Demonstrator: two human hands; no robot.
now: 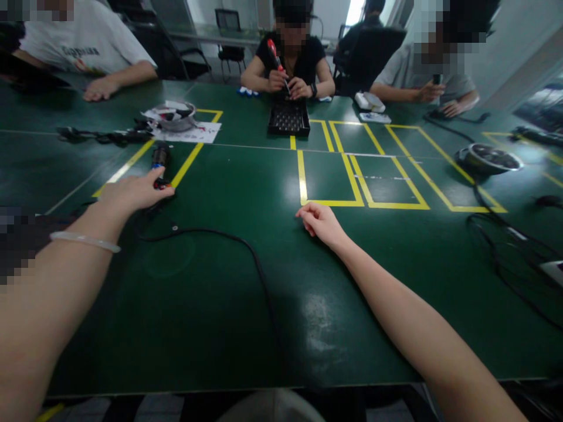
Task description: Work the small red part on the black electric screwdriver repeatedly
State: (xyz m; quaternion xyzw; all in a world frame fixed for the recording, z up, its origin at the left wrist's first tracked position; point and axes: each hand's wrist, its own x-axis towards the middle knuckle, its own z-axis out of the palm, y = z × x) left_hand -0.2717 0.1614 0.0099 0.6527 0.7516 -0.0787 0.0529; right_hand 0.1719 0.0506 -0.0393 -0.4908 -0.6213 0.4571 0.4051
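Reaching toward 10 o'clock, the left hand (pixel 132 192) is laid on the near end of a black corded tool (pixel 160 157) lying on the green table (pixel 246 193), finger closure not discernible, while the right hand (pixel 321 224) is rested at 12 o'clock, fingers curled inward, empty.

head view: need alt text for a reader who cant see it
The person's left hand reaches across a green table and touches the near end of a black tool, while the right hand rests empty, fingers curled. Other people sit along the far side.
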